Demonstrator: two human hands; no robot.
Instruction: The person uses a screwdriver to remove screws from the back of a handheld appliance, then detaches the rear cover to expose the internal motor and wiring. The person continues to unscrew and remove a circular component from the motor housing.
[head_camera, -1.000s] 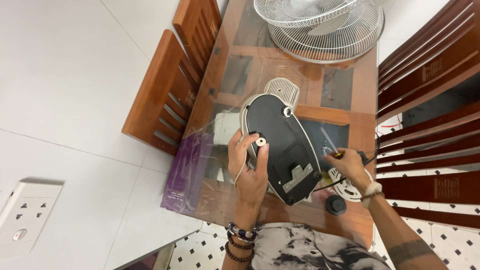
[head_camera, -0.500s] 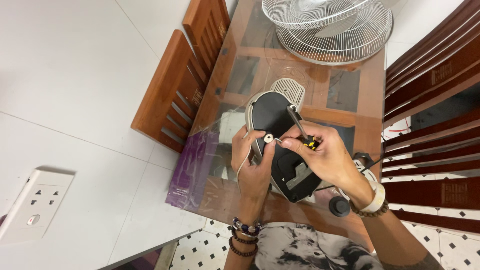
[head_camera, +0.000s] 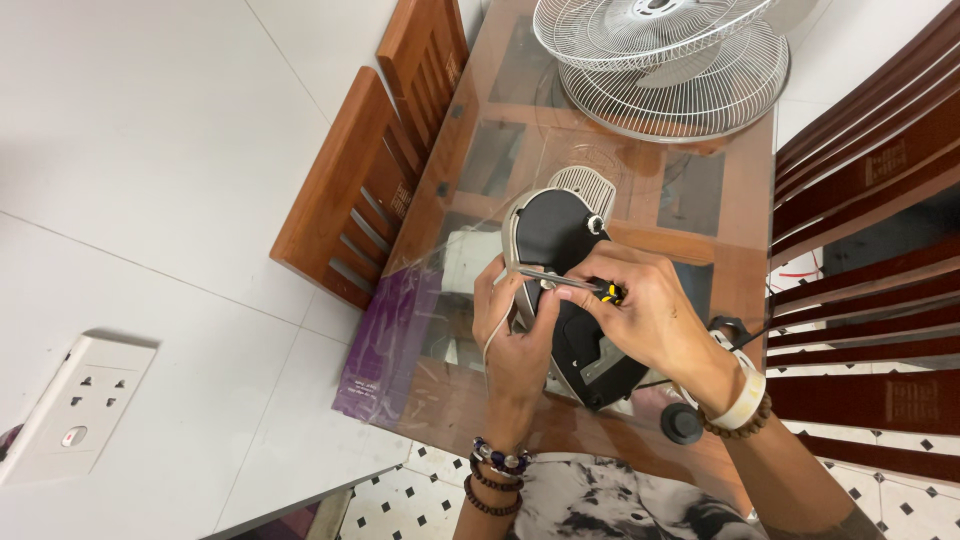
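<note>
At the near end of a glass-topped wooden table, you bent over a black-and-grey fan housing lying on its side, its long axis running from your chest away toward the far end. Your right hand closed its fingers around the yellow-and-black handle of a screwdriver, the thin shaft lying crosswise to the housing and pointing left, its tip at the housing's left edge, just above your left hand. Your left hand cupped that same edge from the near left, fingers curled against the shell to steady it, thumb up beside the shaft. The right hand was the one on the tool; the left touched only the housing. A small black knob sat on the glass near your right wrist. Two white wire fan guards were stacked at the far end, well apart from the work. Wooden chairs flanked the table, and a white wall socket showed at lower left.
</note>
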